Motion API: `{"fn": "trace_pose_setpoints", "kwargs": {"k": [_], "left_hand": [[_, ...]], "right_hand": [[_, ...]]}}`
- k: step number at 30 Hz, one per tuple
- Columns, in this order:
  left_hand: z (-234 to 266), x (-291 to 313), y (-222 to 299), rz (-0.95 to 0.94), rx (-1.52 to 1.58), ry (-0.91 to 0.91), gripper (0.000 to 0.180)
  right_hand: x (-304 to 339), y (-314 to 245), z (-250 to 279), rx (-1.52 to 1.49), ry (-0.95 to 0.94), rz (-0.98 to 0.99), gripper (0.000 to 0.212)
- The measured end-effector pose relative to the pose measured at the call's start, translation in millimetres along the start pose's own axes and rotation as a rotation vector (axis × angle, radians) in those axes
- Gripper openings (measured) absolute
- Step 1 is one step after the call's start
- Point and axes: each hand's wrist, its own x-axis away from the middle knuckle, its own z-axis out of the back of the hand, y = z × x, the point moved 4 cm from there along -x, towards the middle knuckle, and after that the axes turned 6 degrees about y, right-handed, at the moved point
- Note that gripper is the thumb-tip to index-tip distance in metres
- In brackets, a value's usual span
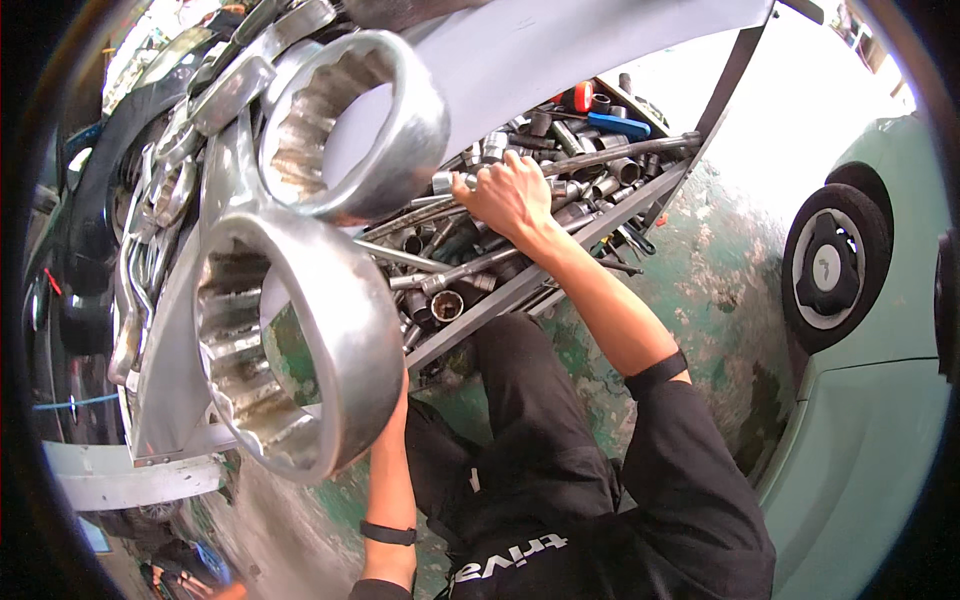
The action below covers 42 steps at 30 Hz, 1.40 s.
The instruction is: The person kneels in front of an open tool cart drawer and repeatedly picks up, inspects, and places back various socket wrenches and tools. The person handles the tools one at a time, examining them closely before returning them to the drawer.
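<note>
My right hand is closed around a long steel bar that lies across a tray of sockets. A metal piece shows by its thumb. My left forearm rises from the lower edge, and its hand is hidden behind a big ring spanner. Whether that hand touches the spanner cannot be seen. A second large ring end stands just above the first, both very close to the view. Under and around my right hand lie loose sockets, extension bars and other steel pieces.
A metal frame rail edges the tray at my knees. Behind it slopes a pale panel. More spanners hang at the left. A blue-handled tool lies at the tray's far side. A pale green car stands at the right.
</note>
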Motion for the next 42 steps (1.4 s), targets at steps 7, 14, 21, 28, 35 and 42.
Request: {"fn": "trace_pose_setpoints", "kwargs": {"k": [7, 14, 21, 28, 35, 42], "left_hand": [[0, -2, -11, -0.178, -0.223, -0.027, 0.014], [-5, 0, -19, -0.215, -0.336, 0.007, 0.013], [-7, 0, -22, -0.189, -0.290, -0.022, 0.012], [-6, 1, -18, -0.162, -0.200, -0.004, 0.012], [0, 2, -12, -0.145, -0.194, -0.035, 0.015], [-4, 3, -8, -0.315, -0.270, 0.008, 0.024]], "right_hand": [[34, -3, 20, -0.155, 0.330, 0.032, 0.022], [58, 7, 34, -0.109, 0.178, -0.089, 0.032], [57, 10, 32, -0.192, 0.048, -0.089, 0.035], [49, 6, 12, -0.119, -0.028, -0.035, 0.050], [28, -23, 18, -0.178, 0.106, 0.295, 0.029], [-8, -15, 3, -0.091, 0.249, 0.139, 0.035]]}}
